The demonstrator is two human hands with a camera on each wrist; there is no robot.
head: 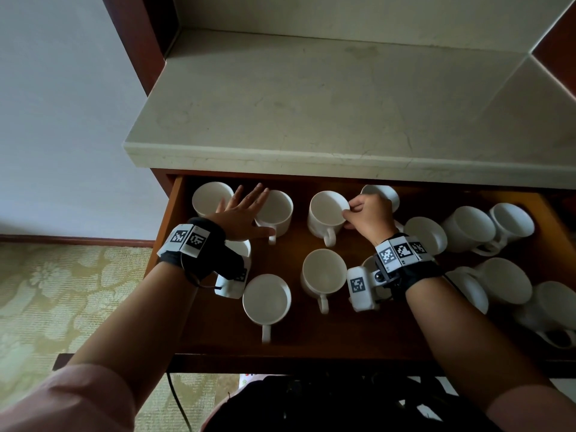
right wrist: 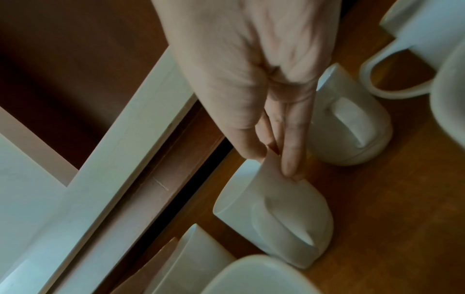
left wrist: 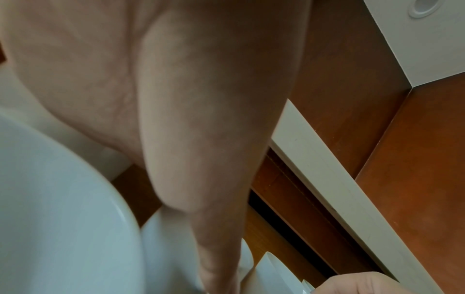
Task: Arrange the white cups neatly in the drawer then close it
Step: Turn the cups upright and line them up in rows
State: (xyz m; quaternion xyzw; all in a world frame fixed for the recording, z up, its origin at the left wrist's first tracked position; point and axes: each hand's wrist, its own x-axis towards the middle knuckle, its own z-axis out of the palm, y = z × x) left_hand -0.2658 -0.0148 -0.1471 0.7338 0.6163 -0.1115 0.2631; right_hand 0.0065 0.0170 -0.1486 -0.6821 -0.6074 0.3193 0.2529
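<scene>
The wooden drawer (head: 168, 219) is pulled out and holds several white cups. My right hand (head: 350, 212) pinches the rim of an upright cup (head: 327, 210) in the back row; the right wrist view shows thumb and fingers (right wrist: 292, 159) clamped on that cup's rim (right wrist: 271, 208). My left hand (head: 246, 210) is flat with fingers spread over two back-left cups (head: 208, 198) (head: 277, 210), its thumb by the second one's handle. Whether it presses on them is unclear. Two more cups (head: 266, 299) (head: 324, 271) stand upright near the front, handles toward me.
On the drawer's right side several cups (head: 467, 229) (head: 506, 280) lie tipped and crowded together. A pale stone countertop (head: 311, 104) overhangs the drawer's back. Patterned carpet (head: 62, 291) lies to the left, and a dark bundle with cables (head: 311, 406) sits below the drawer front.
</scene>
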